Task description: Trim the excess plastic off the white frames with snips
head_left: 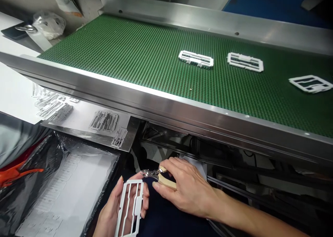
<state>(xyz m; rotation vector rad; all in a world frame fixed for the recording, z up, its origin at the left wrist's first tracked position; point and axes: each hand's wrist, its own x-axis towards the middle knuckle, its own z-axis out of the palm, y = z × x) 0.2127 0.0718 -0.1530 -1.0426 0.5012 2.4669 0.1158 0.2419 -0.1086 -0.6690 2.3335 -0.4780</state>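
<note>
A white plastic frame (137, 207) with long slots and crossbars is held in my left hand (110, 209), tilted upright at the bottom of the view. My right hand (191, 188) is closed round the cream handles of a pair of side cutters (166, 182). Their metal jaws point left, just above the frame's top end, close to my left fingertips. Whether the jaws touch anything cannot be made out. Part of the left hand shows through the slots of the frame.
Ahead runs a green conveyor belt (125, 53) behind a metal side rail (156, 96), carrying several white frames (246, 62). At left, stacked frames (104, 121) lie on a metal-edged table. Below is a box (78, 181) lined with dark plastic; orange-handled cutters (19, 173) sit beside it.
</note>
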